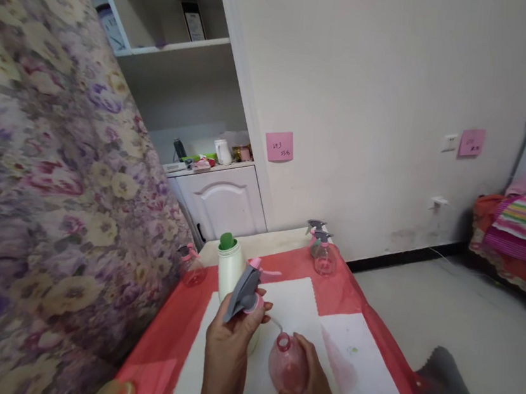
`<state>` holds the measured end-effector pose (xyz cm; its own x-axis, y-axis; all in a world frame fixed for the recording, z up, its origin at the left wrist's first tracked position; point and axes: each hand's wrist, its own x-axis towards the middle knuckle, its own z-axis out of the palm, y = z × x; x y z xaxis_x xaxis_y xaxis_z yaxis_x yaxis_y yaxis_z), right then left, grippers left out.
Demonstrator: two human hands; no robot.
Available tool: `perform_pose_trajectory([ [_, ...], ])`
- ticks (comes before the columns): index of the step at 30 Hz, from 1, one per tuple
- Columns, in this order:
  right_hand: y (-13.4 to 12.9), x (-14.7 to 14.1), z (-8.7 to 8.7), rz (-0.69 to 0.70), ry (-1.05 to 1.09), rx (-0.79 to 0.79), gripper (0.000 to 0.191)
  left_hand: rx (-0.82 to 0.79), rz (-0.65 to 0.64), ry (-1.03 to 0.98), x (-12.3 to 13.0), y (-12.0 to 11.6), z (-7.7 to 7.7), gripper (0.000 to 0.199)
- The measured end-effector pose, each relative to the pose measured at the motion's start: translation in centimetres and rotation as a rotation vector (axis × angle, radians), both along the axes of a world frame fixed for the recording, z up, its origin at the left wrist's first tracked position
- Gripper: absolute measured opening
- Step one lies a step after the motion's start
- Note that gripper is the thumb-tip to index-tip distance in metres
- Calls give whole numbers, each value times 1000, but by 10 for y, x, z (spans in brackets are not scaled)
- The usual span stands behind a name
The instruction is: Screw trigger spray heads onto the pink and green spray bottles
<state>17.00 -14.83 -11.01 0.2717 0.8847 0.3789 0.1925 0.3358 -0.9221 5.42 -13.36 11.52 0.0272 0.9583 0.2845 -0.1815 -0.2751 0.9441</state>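
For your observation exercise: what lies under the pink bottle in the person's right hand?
Under the pink bottle, held by the right hand, a white sheet covers the red tablecloth. The patch directly beneath is hidden.

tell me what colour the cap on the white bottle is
Green. The cap tops the white bottle behind the left hand, seen in the head view.

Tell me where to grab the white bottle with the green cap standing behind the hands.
Grip the white bottle round its straight upper body, just below the green cap, coming from its left. It stands upright, and the left hand with the spray head crowds its right and front.
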Motion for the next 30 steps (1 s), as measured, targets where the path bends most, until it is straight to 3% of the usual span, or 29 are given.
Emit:
perform_pose_trajectory([
  [4,-1,-1,4,-7,-9,-38,81,42,1,48,-3,-8,11,33],
  [7,-1,-1,3,-16,-20,-51,82,16,-6,86,-3,-8,9,33],
  [12,1,-3,-2,-32,-13,-19,85,-18,-59,114,1,1,-10,33],
  [24,0,-1,1,24,38,35,84,-100,-149,302,7,8,-74,39],
  [30,0,-1,0,35,16,26,85,-91,-89,309,10,8,-82,33],
])
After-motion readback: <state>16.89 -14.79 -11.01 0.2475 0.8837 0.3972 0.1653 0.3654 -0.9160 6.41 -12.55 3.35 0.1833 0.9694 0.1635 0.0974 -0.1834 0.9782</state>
